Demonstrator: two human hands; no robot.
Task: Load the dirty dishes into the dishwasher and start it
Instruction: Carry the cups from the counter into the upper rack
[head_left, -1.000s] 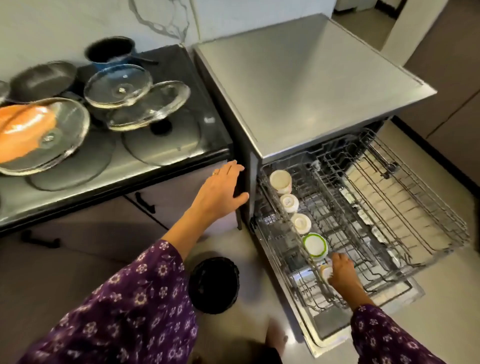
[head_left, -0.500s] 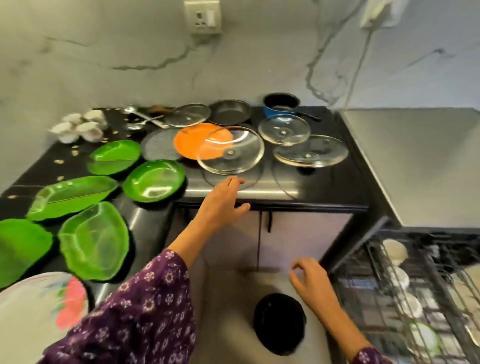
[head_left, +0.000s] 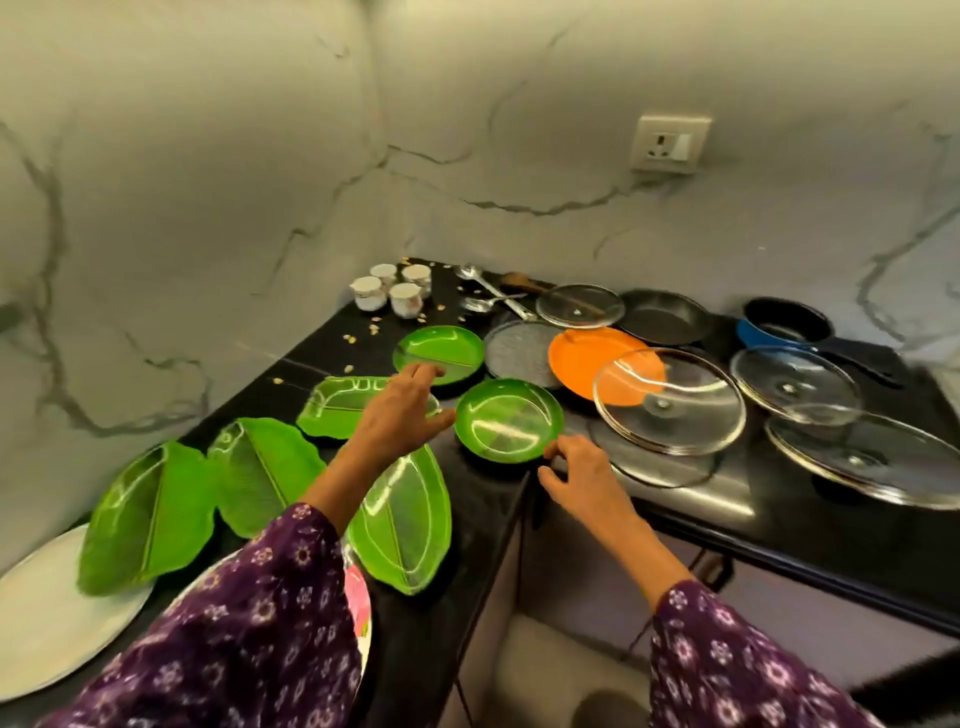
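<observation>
Both hands have been moved to the round green plate (head_left: 509, 422); the left hand (head_left: 402, 410) is spread wide beside it; the right hand (head_left: 579, 470) is loosely curled at its rim, nothing gripped yet; next, it must be gripped and lifted.

round plate (head_left: 509, 421): green | platter (head_left: 576, 358): orange | sleeve (head_left: 249, 623): purple floral | cups (head_left: 405, 299): white, maybe printed

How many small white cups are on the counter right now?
4, clustered at the counter's back corner: front-left cup, back-left cup, back-right cup, front-right cup. None looks hidden.
</observation>
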